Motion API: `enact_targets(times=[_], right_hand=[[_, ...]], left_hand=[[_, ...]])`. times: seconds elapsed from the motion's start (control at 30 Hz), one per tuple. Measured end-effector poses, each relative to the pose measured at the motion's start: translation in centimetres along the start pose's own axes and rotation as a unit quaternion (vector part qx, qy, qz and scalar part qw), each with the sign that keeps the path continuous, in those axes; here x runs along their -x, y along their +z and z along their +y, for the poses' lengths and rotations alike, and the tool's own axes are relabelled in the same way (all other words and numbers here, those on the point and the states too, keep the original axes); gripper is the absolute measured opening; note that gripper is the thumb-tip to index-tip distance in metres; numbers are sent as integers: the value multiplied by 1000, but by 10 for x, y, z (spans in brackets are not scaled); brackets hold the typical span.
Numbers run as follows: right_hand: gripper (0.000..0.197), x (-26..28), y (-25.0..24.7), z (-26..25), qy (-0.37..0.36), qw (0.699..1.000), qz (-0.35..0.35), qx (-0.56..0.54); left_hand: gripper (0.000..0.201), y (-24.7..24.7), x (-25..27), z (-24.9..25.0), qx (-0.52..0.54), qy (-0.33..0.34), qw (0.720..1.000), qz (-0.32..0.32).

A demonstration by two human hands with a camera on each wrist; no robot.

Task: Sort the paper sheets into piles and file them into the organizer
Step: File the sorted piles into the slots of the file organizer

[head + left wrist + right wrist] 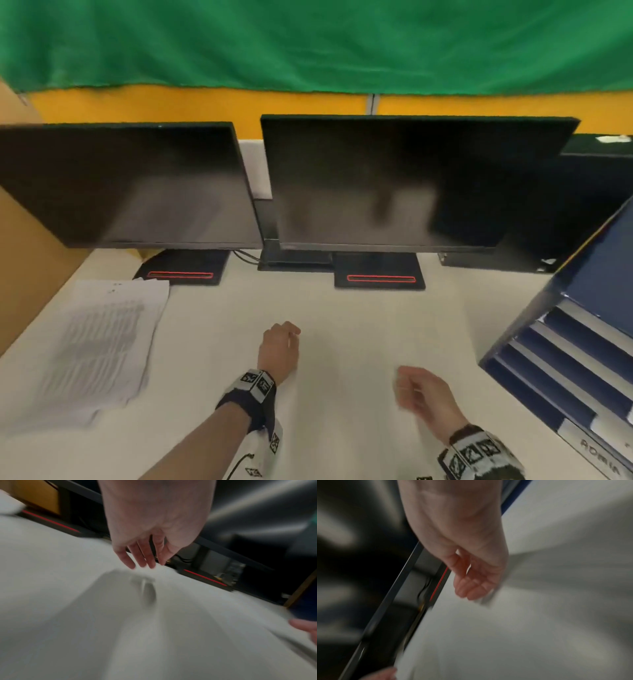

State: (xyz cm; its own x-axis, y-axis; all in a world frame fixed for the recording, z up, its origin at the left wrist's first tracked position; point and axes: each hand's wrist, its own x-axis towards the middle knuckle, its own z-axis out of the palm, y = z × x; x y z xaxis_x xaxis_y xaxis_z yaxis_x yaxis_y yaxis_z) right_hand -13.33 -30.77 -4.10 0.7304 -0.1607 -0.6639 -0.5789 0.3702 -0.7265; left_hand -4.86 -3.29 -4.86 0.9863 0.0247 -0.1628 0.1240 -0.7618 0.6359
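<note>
Paper sheets (99, 346) lie piled near the desk's (239, 308) left edge, organizer (575, 342) at its right edge. Left hand (279, 349) and right hand (423, 394) hover between, fingers relaxed, grasping nothing.

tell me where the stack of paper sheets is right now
In the head view the stack of paper sheets lies on the white desk's left side, just in front of the left monitor's stand, left of the left hand.
</note>
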Motion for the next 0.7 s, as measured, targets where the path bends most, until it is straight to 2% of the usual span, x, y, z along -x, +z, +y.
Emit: enact_targets(times=[0.07,0.17,0.27,0.37,0.47,0.57,0.7], right_hand=[[9,-6,47,3,10,994,-50,98],[14,-13,108,3,18,979,-104,176],[10,-18,149,3,10,968,-136,212],[14,-22,172,6,-11,957,-156,243],[17,-23,183,8,-24,950,-175,259],[18,-27,189,7,-30,947,-172,270],[14,-35,201,7,-27,950,-163,267]], left_hand=[[27,-39,-13,-38,-111,-55,991,48],[43,-97,-27,-101,-173,-170,964,105],[60,-135,-29,-157,-213,-307,923,88],[69,-150,-23,-193,-198,-379,901,77],[76,-147,-19,-209,-181,-399,897,62],[86,-145,-18,-193,-175,-392,902,54],[96,-128,-18,-158,-228,-334,914,26]])
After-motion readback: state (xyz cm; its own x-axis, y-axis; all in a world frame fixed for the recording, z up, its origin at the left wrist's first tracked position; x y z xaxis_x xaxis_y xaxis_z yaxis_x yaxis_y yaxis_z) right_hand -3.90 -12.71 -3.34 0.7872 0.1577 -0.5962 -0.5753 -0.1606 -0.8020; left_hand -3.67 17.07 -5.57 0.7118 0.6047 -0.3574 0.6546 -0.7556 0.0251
